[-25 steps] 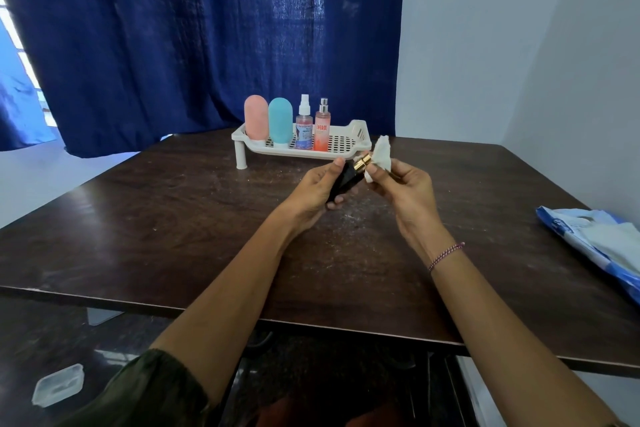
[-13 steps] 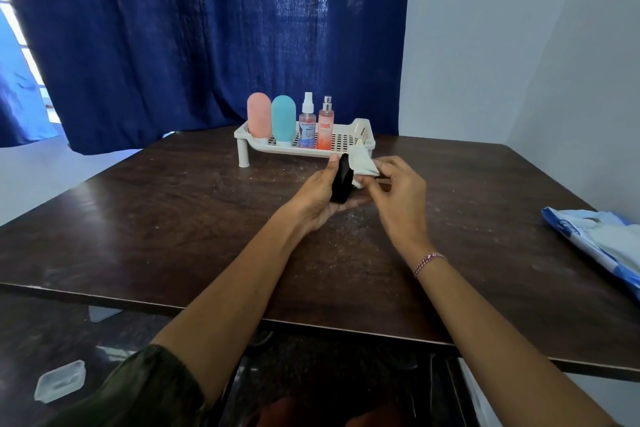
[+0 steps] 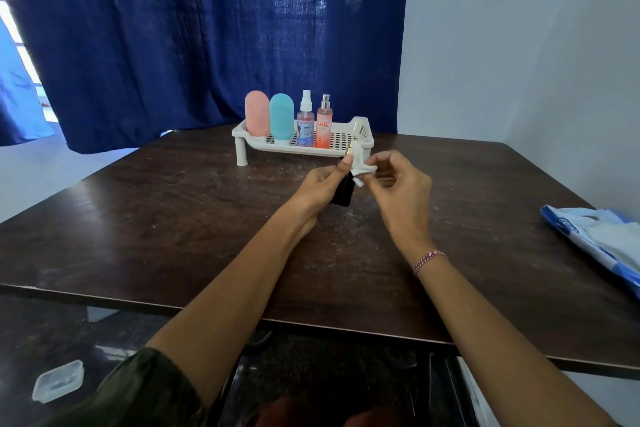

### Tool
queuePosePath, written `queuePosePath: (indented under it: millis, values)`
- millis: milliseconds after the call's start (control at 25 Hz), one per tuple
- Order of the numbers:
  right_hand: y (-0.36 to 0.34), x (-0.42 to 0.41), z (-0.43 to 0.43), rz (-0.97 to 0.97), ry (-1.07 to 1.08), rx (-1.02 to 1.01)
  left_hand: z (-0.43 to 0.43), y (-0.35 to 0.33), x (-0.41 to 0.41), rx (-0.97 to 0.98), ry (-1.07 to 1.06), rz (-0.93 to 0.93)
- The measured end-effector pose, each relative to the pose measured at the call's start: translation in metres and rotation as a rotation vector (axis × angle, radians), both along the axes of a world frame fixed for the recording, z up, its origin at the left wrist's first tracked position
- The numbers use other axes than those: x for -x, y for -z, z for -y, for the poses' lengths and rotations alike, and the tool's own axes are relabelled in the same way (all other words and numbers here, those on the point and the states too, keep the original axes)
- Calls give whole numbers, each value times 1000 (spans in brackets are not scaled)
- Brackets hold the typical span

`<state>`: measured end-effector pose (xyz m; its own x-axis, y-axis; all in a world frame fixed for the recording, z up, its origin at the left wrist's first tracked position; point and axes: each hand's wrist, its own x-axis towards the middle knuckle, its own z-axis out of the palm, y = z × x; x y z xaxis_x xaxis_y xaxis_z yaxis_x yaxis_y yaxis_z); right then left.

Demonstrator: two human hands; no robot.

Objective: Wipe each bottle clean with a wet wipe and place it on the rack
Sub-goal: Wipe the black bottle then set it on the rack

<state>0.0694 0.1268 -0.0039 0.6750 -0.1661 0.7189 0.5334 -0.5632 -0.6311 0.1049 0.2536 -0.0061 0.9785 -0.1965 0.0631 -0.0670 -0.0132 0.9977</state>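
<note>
My left hand (image 3: 320, 184) grips a small black bottle (image 3: 343, 191) with a gold top, held upright above the middle of the table. My right hand (image 3: 398, 180) pinches a white wet wipe (image 3: 360, 166) against the bottle's upper part. Behind them stands a white perforated rack (image 3: 360, 135) on short legs. On it are a pink bottle (image 3: 257, 113), a teal bottle (image 3: 281, 117), a clear spray bottle (image 3: 305, 121) with a white nozzle and an orange spray bottle (image 3: 324, 125). The rack's right half is free.
The dark wooden table (image 3: 173, 225) carries a blue and white wet-wipe pack (image 3: 599, 236) at its right edge. A blue curtain (image 3: 194, 28) hangs behind. A clear plastic lid (image 3: 58, 381) lies on the floor at the lower left.
The black bottle has turned from tilted to upright in my left hand. My right hand has carried the wipe from the gold cap down to the bottle's upper side.
</note>
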Motion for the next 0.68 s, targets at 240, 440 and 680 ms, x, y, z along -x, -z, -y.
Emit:
queuePosePath:
  millis: [240, 440, 680]
  values:
    - [2, -5, -1, 13, -119, 30, -3, -2, -7, 299, -57, -56]
    - [2, -7, 1, 42, -124, 13, -7, -2, -8, 354, -83, -78]
    - [-4, -3, 8, 109, -95, -148, -7, -5, -6, 608, -42, -107]
